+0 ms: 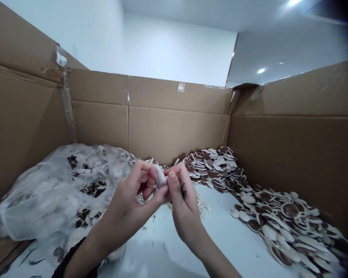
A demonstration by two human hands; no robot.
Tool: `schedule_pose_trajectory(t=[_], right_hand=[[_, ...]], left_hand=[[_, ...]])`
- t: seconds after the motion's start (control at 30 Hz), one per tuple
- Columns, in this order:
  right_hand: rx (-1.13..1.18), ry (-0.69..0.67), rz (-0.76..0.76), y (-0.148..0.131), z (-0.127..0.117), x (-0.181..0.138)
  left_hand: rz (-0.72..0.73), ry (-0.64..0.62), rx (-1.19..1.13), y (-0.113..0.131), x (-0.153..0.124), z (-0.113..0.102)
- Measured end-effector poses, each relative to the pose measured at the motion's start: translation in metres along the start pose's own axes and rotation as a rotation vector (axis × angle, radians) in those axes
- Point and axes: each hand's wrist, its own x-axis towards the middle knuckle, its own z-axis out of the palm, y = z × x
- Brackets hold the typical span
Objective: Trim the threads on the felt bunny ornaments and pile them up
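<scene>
Above the white table (162, 255), both of my hands meet in the middle of the view. My left hand (133, 199) pinches a small whitish fuzzy piece (161, 177), folded or curled between thumb and fingers. The thumb and fingertips of my right hand (184, 204) close on the right end of that same piece. A small dark jagged thing (183, 189) shows against the right fingers; I cannot make out what it is. Behind the hands lies a heap of small cream-coloured scraps (202, 206), partly hidden by them.
Cardboard walls (176, 127) enclose the table at the back and sides. On the left lies a translucent plastic bag (43, 193) with pale and brown pieces. Piles of flat brown-and-white rounded pieces (211, 166) spread along the back right and right side (290, 227).
</scene>
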Motion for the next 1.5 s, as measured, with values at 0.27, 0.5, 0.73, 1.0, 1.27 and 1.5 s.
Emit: schedule_pose_trajectory(t=[0.27, 0.5, 0.73, 1.0, 1.27, 1.5], right_hand=[[-0.223, -0.025, -0.090, -0.005, -0.005, -0.002], [-0.555, -0.034, -0.123, -0.020, -0.020, 0.002], [-0.465, -0.100, -0.090, -0.026, -0.022, 0.007], [-0.544, -0.226, -0.160, -0.033, -0.026, 0.005], [-0.525, -0.263, -0.126, -0.028, -0.018, 0.008], [-0.465, -0.312, -0.130, -0.030, -0.017, 0.008]], left_hand=[[0.393, 0.101, 0.308, -0.003, 0.001, -0.003], [0.591, 0.222, 0.628, 0.002, 0.007, -0.010], [0.441, 0.245, 0.449, 0.000, 0.006, -0.008], [0.436, 0.300, 0.485, -0.007, 0.003, -0.001], [0.477, 0.437, 0.547, -0.018, 0.005, 0.004], [0.137, 0.461, 0.232, -0.026, 0.013, -0.002]])
